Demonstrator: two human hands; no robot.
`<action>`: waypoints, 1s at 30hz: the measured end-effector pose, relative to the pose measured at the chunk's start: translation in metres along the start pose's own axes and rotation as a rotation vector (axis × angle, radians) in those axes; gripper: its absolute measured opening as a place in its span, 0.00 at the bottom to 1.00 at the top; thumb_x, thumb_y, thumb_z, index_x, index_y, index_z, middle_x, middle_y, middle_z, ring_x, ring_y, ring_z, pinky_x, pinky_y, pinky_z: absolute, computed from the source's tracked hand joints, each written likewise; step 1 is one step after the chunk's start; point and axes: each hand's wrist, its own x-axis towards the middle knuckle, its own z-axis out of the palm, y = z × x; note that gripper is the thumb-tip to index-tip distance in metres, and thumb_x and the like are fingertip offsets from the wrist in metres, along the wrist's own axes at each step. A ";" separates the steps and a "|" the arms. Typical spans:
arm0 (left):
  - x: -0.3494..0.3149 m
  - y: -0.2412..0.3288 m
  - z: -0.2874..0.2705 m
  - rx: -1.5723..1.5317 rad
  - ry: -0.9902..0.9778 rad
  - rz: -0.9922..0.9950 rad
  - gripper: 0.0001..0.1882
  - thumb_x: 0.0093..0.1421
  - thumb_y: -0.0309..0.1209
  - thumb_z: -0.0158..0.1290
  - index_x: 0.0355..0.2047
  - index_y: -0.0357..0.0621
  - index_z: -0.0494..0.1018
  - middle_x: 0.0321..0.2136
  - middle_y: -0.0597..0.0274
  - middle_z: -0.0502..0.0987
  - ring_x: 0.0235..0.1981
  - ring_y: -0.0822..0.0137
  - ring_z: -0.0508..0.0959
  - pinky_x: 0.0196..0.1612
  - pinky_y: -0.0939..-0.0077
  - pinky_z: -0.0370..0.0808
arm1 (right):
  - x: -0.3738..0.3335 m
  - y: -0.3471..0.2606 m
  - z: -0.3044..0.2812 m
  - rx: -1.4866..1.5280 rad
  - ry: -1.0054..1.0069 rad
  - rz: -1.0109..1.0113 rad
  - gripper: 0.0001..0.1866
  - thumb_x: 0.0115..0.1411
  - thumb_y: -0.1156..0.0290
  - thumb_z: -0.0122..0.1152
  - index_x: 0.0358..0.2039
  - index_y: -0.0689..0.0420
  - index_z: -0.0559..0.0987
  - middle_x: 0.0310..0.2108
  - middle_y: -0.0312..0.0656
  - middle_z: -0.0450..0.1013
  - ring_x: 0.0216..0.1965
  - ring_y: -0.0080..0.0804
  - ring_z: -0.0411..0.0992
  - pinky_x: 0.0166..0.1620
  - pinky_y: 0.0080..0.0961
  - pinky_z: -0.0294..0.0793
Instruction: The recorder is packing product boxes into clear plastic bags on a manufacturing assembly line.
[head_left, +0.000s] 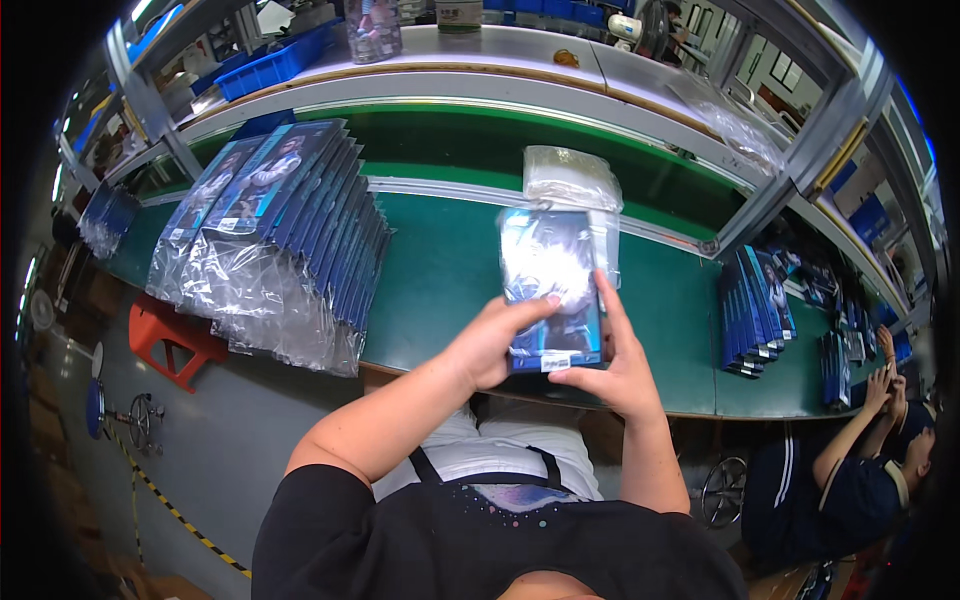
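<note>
Over the front of the green table I hold a flat dark-blue box (545, 260) with both hands. It looks wrapped in a clear plastic bag, and bright glare hides much of its printed face. My left hand (488, 342) grips the left side, its thumb lying across the front. On the other side, my right hand (624, 362) has its fingers along the right edge and its thumb at the lower corner, near a small white label. Just beyond the box lies a pile of clear plastic bags (572, 178), partly covered by it.
Many bagged blue boxes (285, 200) lean in overlapping rows on the left of the green table (430, 250). More boxes (755, 310) stand at the right, near a co-worker (850, 480). A metal-framed shelf (480, 80) runs behind. An orange stool (170, 340) is at lower left.
</note>
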 end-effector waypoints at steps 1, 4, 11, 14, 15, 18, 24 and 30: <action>-0.002 -0.002 0.003 -0.012 -0.076 0.019 0.22 0.61 0.30 0.53 0.53 0.34 0.65 0.46 0.54 0.74 0.45 0.64 0.77 0.46 0.67 0.77 | 0.003 0.004 -0.002 -0.143 0.069 -0.146 0.54 0.42 0.79 0.73 0.67 0.55 0.51 0.53 0.48 0.69 0.49 0.29 0.70 0.50 0.25 0.70; -0.014 0.009 0.014 0.063 -0.296 -0.041 0.25 0.62 0.32 0.53 0.56 0.33 0.62 0.50 0.52 0.72 0.49 0.62 0.76 0.50 0.67 0.75 | -0.004 -0.004 -0.008 -0.306 0.238 -0.279 0.29 0.53 0.85 0.60 0.57 0.62 0.69 0.49 0.48 0.72 0.43 0.26 0.73 0.46 0.20 0.71; -0.028 0.038 0.010 0.361 -0.662 -0.185 0.21 0.65 0.37 0.46 0.49 0.29 0.70 0.44 0.38 0.75 0.50 0.50 0.75 0.54 0.57 0.72 | -0.016 -0.037 0.006 0.000 0.886 -0.492 0.09 0.64 0.80 0.43 0.36 0.64 0.75 0.32 0.40 0.72 0.28 0.23 0.71 0.31 0.16 0.71; -0.026 0.035 0.002 0.350 -0.441 -0.248 0.23 0.66 0.40 0.45 0.50 0.30 0.69 0.46 0.41 0.74 0.50 0.52 0.75 0.53 0.58 0.73 | -0.020 -0.049 0.005 -0.198 0.796 -0.539 0.09 0.61 0.84 0.43 0.33 0.63 0.75 0.33 0.39 0.71 0.29 0.22 0.70 0.33 0.15 0.69; -0.023 0.027 0.004 0.287 -0.351 -0.200 0.25 0.66 0.43 0.44 0.52 0.31 0.67 0.48 0.46 0.73 0.48 0.55 0.75 0.52 0.59 0.73 | -0.027 -0.056 0.008 -0.239 0.550 -0.429 0.10 0.58 0.85 0.44 0.33 0.63 0.75 0.32 0.41 0.73 0.30 0.25 0.71 0.34 0.18 0.69; -0.020 0.006 0.022 0.146 -0.272 -0.231 0.30 0.67 0.47 0.42 0.58 0.34 0.61 0.50 0.51 0.71 0.48 0.64 0.74 0.49 0.70 0.73 | -0.010 -0.049 0.025 -0.404 -0.024 -0.438 0.14 0.46 0.87 0.51 0.35 0.64 0.76 0.28 0.45 0.74 0.28 0.35 0.73 0.33 0.25 0.71; -0.023 -0.009 -0.018 0.109 -0.162 -0.146 0.33 0.56 0.27 0.49 0.63 0.41 0.56 0.46 0.54 0.73 0.42 0.70 0.76 0.42 0.78 0.75 | -0.015 -0.036 0.036 -0.146 -0.143 -0.307 0.18 0.51 0.82 0.62 0.45 0.63 0.76 0.28 0.41 0.74 0.28 0.27 0.72 0.31 0.23 0.71; -0.038 0.020 -0.034 0.092 -0.041 -0.089 0.38 0.45 0.15 0.44 0.61 0.31 0.56 0.51 0.48 0.70 0.50 0.61 0.74 0.54 0.70 0.71 | -0.002 -0.008 -0.006 -0.397 0.636 -0.361 0.09 0.59 0.77 0.55 0.40 0.64 0.76 0.33 0.42 0.72 0.35 0.29 0.70 0.39 0.20 0.69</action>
